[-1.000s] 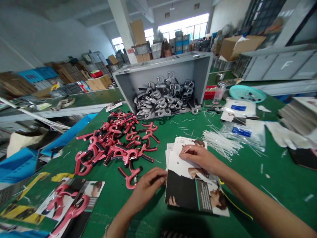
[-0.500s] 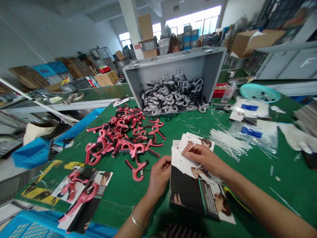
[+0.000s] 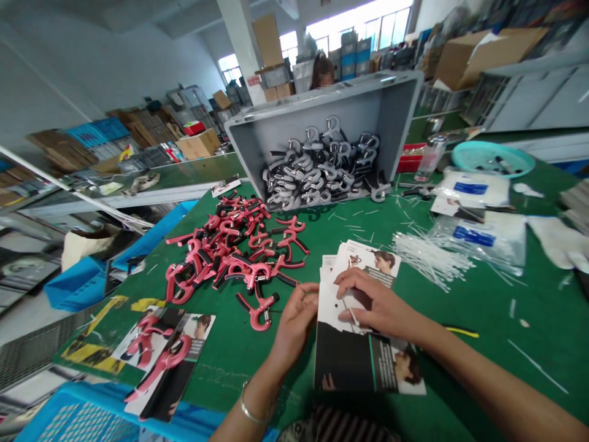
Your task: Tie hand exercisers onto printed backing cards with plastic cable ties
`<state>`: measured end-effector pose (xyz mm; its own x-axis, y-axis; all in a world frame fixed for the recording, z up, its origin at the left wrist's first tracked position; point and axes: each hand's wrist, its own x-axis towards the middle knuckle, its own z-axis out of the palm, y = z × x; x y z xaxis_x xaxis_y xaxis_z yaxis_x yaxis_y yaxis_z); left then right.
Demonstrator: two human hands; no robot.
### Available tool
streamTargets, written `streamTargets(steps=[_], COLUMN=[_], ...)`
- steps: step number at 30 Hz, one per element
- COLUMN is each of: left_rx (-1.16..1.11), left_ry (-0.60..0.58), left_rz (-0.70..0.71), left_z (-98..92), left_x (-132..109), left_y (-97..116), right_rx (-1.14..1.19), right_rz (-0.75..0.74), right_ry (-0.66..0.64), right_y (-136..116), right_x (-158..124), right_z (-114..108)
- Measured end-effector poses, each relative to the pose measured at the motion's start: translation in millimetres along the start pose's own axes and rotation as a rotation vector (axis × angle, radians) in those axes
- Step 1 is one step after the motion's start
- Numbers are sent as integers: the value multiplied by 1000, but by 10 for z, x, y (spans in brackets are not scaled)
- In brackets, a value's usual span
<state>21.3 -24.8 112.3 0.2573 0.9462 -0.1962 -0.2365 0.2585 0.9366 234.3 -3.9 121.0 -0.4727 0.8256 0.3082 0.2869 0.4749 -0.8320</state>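
Observation:
A stack of printed backing cards (image 3: 345, 362) lies before me, showing black and white panels and a person's photo. At its left edge is my left hand (image 3: 297, 319), with curled fingers gripping the card edges; the fingertips are partly hidden. Over the upper cards is my right hand (image 3: 372, 301), thumb and fingers spread apart. A thin white cable tie (image 3: 353, 314) lies at the thumb, close to a small hole in the card. Left of the stack is a heap of pink and black hand grip strengtheners (image 3: 257, 270), one lying apart from it.
A tilted grey crate (image 3: 396, 123) holds many grey hand grips (image 3: 317, 172). White cable ties (image 3: 432, 258) lie loose at right, near plastic bags (image 3: 478, 239) and yellow-handled pliers (image 3: 462, 331). Two carded pink grips (image 3: 161, 362) lie at front left, beside a blue basket (image 3: 78, 411).
My right hand has gone from a pinch on the cable tie to spread fingers, lower over the card. My left hand stays at the stack's edge. The view has shifted slightly.

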Motion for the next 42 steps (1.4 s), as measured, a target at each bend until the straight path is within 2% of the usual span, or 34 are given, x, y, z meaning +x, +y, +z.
streamTargets(steps=[6,11,15,19,20,23,25,27,29,30,33,34,36,38,40,42], left_rx=[136,121,128,-68,-71,29,144,320,576,730,1244,1395,1600,1691,1718,1654], left_ry=[71,54,50,275,293,197,163,131,105,129,365,385,323,216,85,-32], left_rz=[37,83,52,139,142,69,15,-7,37,89,267,266,213,226,221,197], left_z=[46,129,50,-44,-46,8,52,27,-133,-273,-887,-1120,-1545,-1832,-1930,-1835], left_x=[-59,24,149,167,151,70,12,-39,-94,-126,-196,-196,-158,-101,-77,-110], left_y=[92,87,67,-6,-44,-204,-317,-396,-419,-410,-350,-333,-314,-289,-226,-124], right_rx=[-144,-173,-175,-297,-351,-392,-286,-166,-100,-79,21,72,172,229,212,131], right_rz=[-22,-67,2,26,17,60,146,186,193,203,262,268,275,301,331,348], right_ry=[28,51,113,262,299,363,271,86,-48,-68,-63,-66,-43,64,233,384], right_y=[-41,-52,-70,-103,-109,-83,-8,99,200,237,297,308,331,343,307,189], right_x=[8,26,131,172,147,1,-113,-197,-226,-220,-148,-118,-72,-77,-159,-317], right_z=[88,123,-135,-527,-584,-564,-425,-264,-150,-122,-131,-148,-171,-169,-143,-95])
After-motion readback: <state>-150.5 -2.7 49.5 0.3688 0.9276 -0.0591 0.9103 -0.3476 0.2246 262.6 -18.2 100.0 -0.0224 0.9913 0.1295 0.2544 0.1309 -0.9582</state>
